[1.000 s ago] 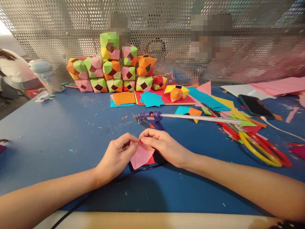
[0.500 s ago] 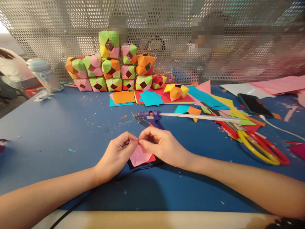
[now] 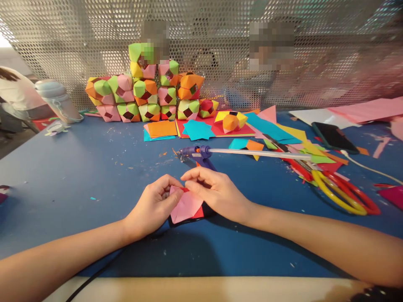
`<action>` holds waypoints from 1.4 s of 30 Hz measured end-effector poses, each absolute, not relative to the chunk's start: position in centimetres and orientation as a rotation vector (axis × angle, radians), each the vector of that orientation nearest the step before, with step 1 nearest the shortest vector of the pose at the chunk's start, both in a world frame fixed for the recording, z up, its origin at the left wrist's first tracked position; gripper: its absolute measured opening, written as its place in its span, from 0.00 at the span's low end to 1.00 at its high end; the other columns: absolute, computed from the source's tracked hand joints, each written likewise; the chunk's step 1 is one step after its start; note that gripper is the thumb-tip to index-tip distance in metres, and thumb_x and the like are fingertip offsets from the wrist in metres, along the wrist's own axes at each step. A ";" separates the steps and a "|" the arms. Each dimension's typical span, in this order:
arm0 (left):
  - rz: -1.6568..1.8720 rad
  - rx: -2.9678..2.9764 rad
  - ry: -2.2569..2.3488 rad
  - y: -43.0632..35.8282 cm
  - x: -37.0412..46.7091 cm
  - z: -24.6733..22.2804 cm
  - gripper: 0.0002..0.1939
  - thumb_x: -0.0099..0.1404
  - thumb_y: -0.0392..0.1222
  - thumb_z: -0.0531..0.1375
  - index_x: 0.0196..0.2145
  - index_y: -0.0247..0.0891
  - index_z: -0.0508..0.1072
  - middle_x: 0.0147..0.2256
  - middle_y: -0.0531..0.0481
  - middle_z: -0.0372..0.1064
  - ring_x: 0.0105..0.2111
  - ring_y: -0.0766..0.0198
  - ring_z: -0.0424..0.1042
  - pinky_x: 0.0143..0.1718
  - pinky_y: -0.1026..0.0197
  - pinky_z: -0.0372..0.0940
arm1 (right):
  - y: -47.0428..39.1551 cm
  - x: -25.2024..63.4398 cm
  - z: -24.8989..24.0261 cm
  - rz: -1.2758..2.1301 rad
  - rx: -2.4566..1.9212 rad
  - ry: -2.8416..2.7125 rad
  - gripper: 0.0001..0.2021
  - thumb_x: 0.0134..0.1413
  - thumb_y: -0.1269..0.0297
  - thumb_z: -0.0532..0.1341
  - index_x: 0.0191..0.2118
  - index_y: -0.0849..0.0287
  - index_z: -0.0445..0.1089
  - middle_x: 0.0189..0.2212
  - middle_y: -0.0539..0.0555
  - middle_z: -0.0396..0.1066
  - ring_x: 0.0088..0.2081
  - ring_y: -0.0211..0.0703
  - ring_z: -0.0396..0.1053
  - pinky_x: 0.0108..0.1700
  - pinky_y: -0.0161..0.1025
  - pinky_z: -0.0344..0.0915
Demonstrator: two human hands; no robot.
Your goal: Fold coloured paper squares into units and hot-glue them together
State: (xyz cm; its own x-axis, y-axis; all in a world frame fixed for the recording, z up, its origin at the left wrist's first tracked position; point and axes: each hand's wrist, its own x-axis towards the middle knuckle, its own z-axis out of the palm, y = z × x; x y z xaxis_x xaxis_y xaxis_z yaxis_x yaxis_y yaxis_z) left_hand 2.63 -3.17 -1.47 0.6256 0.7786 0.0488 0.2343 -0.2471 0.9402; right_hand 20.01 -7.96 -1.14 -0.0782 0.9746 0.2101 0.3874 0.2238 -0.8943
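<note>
My left hand (image 3: 154, 206) and my right hand (image 3: 217, 192) both pinch a folded pink paper piece (image 3: 186, 205) with a red layer under it, low over the blue table (image 3: 78, 167). The fingertips of both hands meet at the paper's upper edge. A purple glue gun (image 3: 198, 153) with a long clear glue stick lies just beyond my right hand, and its black cord runs under my left forearm.
A stack of folded paper cubes (image 3: 147, 92) stands at the back against a perforated metal screen. Coloured paper sheets (image 3: 201, 128), a yellow-orange folded piece (image 3: 231, 120), scissors with red and yellow handles (image 3: 343, 191), a phone (image 3: 333, 136) and a bottle (image 3: 58, 100) lie around.
The hands have stayed in place. The fingertips have shifted slightly along the top edge of the pink paper, pressing it flatter.
</note>
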 end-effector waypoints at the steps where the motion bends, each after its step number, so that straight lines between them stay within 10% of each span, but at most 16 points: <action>1: 0.656 1.796 0.833 -3.1 2.6 -1.5 0.05 0.63 0.39 0.54 0.32 0.36 0.68 0.23 0.57 0.59 0.24 0.72 0.56 0.25 0.68 0.54 | -7.9 20.1 -1.1 0.884 -1.300 -1.595 0.08 0.59 0.62 0.54 0.40 0.57 0.68 0.31 0.49 0.70 0.34 0.36 0.68 0.36 0.34 0.65; 22: 0.583 1.723 0.820 -3.3 2.8 -0.7 0.04 0.59 0.37 0.55 0.34 0.36 0.67 0.26 0.55 0.65 0.26 0.69 0.63 0.29 0.66 0.60 | -7.5 20.0 -2.0 0.188 -1.039 -1.995 0.07 0.55 0.76 0.54 0.28 0.60 0.64 0.24 0.51 0.64 0.28 0.37 0.61 0.32 0.36 0.60; 31: 0.697 1.713 0.874 -2.6 2.5 -2.0 0.10 0.64 0.46 0.55 0.32 0.36 0.69 0.26 0.54 0.66 0.26 0.70 0.62 0.27 0.67 0.58 | -7.6 20.3 -0.7 0.689 -1.277 -1.747 0.06 0.58 0.68 0.55 0.39 0.59 0.69 0.34 0.51 0.71 0.36 0.36 0.68 0.38 0.34 0.64; 42: 0.647 1.665 0.859 -2.8 2.7 -1.6 0.01 0.61 0.37 0.56 0.32 0.37 0.67 0.26 0.57 0.64 0.26 0.71 0.62 0.28 0.69 0.59 | -7.6 20.0 -0.9 0.500 -1.224 -1.784 0.09 0.54 0.76 0.56 0.25 0.61 0.67 0.23 0.48 0.67 0.27 0.33 0.65 0.33 0.32 0.62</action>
